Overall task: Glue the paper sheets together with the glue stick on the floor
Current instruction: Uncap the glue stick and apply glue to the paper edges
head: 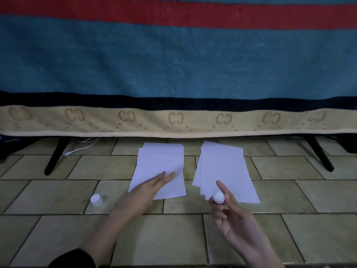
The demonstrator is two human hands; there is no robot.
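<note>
Right hand (229, 215): palm up, raised over the floor, fingers curled round glue stick (218, 197); stick pinched between thumb and fingertips, white rounded end facing the camera, uncapped; index finger extended up past the stick, overlapping the near edge of right paper stack (224, 169) in view; contact with the paper cannot be told.

Left hand (148, 188): flat, fingers straight and together, pressed on the near half of left paper stack (160, 163); nothing grasped; fingertips angled toward the right hand; dark sleeve (71, 258) at the forearm, bottom edge of view.

2 stacks of white sheets, 1 under each hand, side by side, apart, a strip of bare tile between them; sheets in each stack slightly fanned, corners offset; far right area of the left stack's top sheet slightly lifted or curved.

White cap (96, 199): on the floor just left of the left hand, upright, apart from the paper.

Floor (173, 238): yellowish rectangular tiles, dark grout lines.

Beyond both hands: striped blanket (173, 64) hanging, blue with red band, dark band, tan border with repeated letter pattern; lower edge just past the far ends of the stacks.

Far left of the left hand: black slanted leg (56, 155); white cable (81, 147) beside it. Far right of the right hand: 2nd black slanted leg (320, 153).
</note>
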